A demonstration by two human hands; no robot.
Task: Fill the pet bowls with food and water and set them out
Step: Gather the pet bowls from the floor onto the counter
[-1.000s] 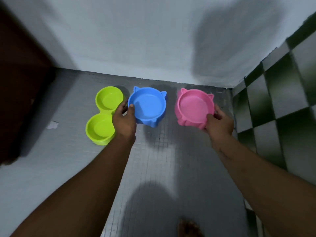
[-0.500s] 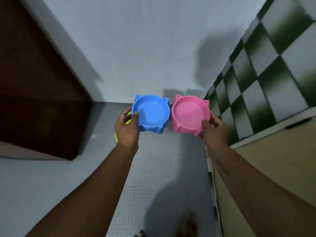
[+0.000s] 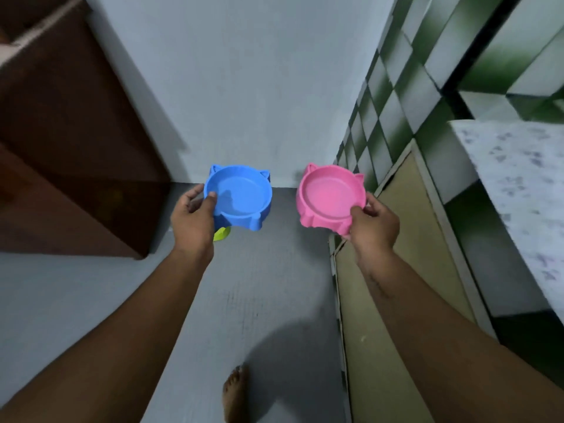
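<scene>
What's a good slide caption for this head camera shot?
Two empty pet bowls held above the grey floor: blue bowl in the left hand, pink bowl in the right hand.

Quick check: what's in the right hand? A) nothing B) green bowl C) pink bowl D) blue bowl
C: the right hand grips the pink bowl by its near rim, thumb on top; the blue bowl is in the left hand.
</scene>
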